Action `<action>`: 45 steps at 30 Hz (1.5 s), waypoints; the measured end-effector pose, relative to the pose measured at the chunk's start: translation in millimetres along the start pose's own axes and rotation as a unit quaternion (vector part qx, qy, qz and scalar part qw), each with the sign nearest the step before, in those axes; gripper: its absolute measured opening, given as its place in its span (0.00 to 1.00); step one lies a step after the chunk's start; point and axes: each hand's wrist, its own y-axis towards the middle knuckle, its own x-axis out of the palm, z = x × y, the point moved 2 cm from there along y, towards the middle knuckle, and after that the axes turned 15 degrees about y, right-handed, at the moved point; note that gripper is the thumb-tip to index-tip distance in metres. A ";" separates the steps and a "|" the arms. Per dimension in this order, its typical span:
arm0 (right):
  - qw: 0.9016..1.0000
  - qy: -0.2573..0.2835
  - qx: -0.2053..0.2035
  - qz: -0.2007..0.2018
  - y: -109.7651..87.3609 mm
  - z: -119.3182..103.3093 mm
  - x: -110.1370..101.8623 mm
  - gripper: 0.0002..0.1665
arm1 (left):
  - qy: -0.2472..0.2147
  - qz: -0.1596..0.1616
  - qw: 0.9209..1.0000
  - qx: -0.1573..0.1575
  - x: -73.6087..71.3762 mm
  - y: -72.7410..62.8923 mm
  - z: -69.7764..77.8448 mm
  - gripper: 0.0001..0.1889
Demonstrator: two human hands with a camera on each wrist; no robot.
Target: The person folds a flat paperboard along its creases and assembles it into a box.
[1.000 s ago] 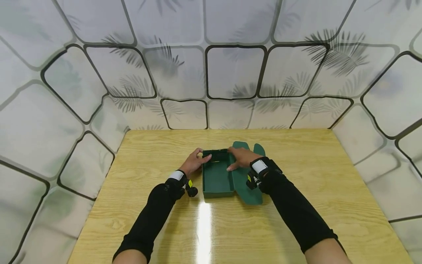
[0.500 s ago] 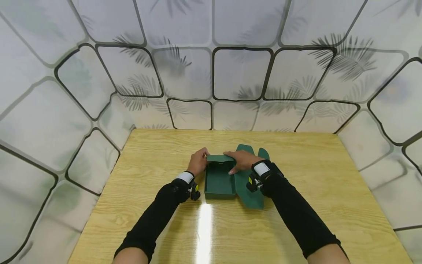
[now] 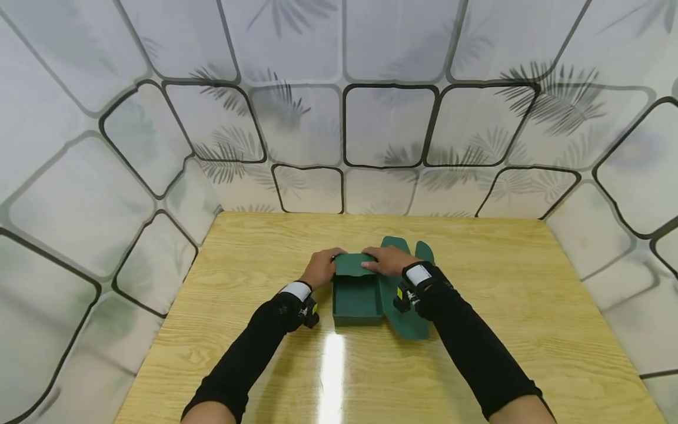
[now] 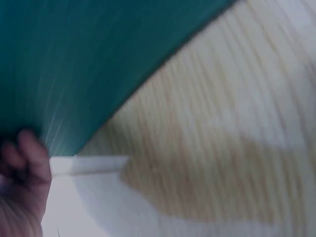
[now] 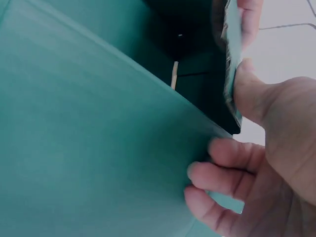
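Observation:
A dark green cardboard box stands on the table, its side lid folded out flat to the right. At its far end a flap leans inward over the interior. My left hand grips the far left corner, fingertips at the flap's edge. In the left wrist view, curled fingers touch the box's green side. My right hand holds the far right corner. The right wrist view shows its thumb against the flap's raw edge and its other fingers bent against the green wall.
The wooden table extends around the box. Patterned fabric walls enclose it at the back and sides. The lid's tabs stick out beyond my right hand.
The far flap has folded from upright down toward the box's interior. Both hands stay at the far corners, and the right thumb has moved from inside the box onto the flap.

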 end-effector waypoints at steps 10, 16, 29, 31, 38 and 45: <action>0.998 -0.034 0.026 0.038 7.3 1.7 4.5 0.27 | -0.174 -0.190 0.959 -0.118 -13.4 -0.2 -4.7 0.24; 0.998 -0.040 0.026 0.038 8.9 1.2 6.9 0.25 | -0.225 -0.265 0.930 -0.116 -16.5 0.1 -11.6 0.29; 0.991 -0.099 0.024 0.081 14.9 8.3 15.0 0.25 | -0.260 -0.319 0.910 -0.054 -35.2 -9.7 -10.7 0.31; 0.992 -0.092 0.031 0.085 13.6 10.9 15.7 0.22 | -0.230 -0.307 0.922 -0.049 -36.5 -8.6 -0.4 0.28; 0.987 -0.131 0.046 0.076 8.5 16.5 19.8 0.21 | -0.083 -0.207 0.975 -0.009 -34.1 -2.2 25.6 0.21; 0.974 -0.199 0.026 0.104 4.9 8.1 3.2 0.28 | 0.119 -0.105 0.985 0.062 -19.3 -4.1 27.8 0.19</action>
